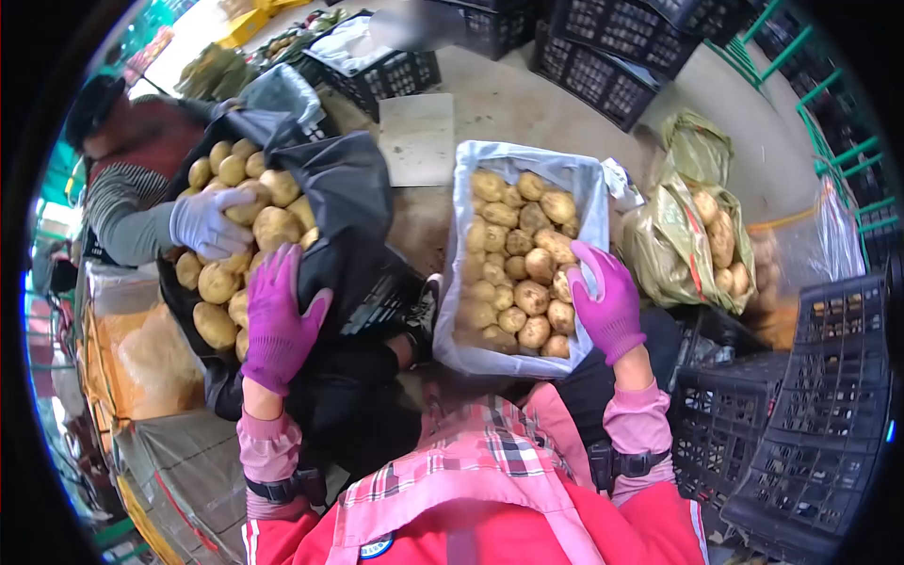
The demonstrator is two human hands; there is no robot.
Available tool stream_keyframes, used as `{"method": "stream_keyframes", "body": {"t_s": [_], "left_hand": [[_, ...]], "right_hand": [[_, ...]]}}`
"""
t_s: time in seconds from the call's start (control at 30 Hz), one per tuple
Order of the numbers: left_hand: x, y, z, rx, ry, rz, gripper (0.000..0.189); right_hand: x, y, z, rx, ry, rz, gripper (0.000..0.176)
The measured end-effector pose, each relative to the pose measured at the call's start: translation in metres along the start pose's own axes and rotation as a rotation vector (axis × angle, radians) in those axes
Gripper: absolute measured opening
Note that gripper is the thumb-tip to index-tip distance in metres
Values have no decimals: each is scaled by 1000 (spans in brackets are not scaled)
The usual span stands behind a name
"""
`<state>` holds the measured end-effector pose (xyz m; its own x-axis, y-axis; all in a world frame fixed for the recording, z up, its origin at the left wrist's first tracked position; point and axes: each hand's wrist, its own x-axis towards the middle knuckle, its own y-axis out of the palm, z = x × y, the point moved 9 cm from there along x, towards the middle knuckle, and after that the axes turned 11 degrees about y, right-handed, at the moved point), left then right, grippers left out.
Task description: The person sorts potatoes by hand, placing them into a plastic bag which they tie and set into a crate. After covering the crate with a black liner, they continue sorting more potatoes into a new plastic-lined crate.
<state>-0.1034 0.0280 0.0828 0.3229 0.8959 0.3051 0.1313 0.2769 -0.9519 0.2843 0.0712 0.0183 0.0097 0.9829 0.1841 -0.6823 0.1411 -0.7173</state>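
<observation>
My left hand (282,320), in a purple glove, lies with outstretched fingers on the potatoes (218,282) in a crate lined with a black plastic bag (344,188). Nothing shows in its grasp. My right hand (607,301), gloved the same way, is at the right edge of a crate with a pale liner (471,358). Its thumb and fingers are apart, the fingertips right beside the potatoes (532,299) that fill this crate. Across the black-lined crate, another person's hand (215,223) in a pale glove rests on the same potatoes.
To the right stands an olive-green bag (659,240) with potatoes at its mouth. Black plastic crates (810,405) are at the lower right, and more crates (603,71) are stacked at the back. A flat pale board (416,137) lies on the floor. Wrapped boxes (179,471) are at the left.
</observation>
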Motion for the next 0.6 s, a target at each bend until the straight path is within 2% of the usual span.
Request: {"method": "stream_keyframes", "body": {"t_s": [0.07, 0.13, 0.2, 0.3, 0.33, 0.4, 0.5, 0.6], "left_hand": [[-4, 12, -1, 169, -56, -9, 66], [-4, 19, -6, 117, -69, -21, 64], [-13, 7, -2, 140, -133, -64, 62], [-22, -9, -23, 100, -210, -149, 59], [-37, -26, -21, 124, -282, -244, 59], [-66, -51, -22, 152, -390, -431, 59], [-156, -73, 9, 362, -735, -710, 59], [-288, -17, 82, -77, -1311, -1010, 68]], "right_hand": [[3, -22, -28, 57, 13, -48, 36], [7, -30, -56, 177, 91, -36, 33], [13, -16, -83, 315, 180, 16, 33], [14, 21, -105, 332, 131, 140, 32], [12, 30, -100, 209, 112, 234, 33], [5, 44, -94, 191, 51, 335, 34], [-1, 59, -110, 144, 64, 444, 34], [-2, 61, -121, 67, 12, 442, 34]]}}
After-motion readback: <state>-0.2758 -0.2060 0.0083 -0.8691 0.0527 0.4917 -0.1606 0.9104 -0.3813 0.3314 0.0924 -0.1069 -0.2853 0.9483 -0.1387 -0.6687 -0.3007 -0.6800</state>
